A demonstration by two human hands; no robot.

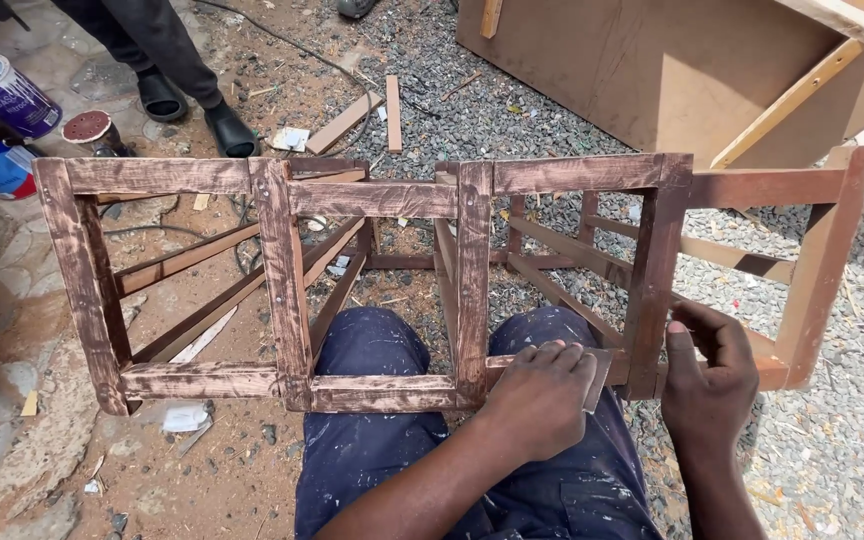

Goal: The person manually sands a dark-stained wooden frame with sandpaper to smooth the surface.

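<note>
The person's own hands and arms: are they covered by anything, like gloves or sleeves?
No. The left hand and right hand are bare, without gloves, rings or a watch. Both forearms are uncovered as far as the picture shows; no sleeve is visible. Below them are dark blue trousers speckled with pale flecks.

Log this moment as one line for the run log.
left hand: presses sandpaper on wooden frame rail | right hand: grips frame upright | frame: across lap

wooden frame point(372, 200) | dark-brown stained, patchy | lying across lap | sandpaper piece point(597, 375) | flat on lower rail
</note>
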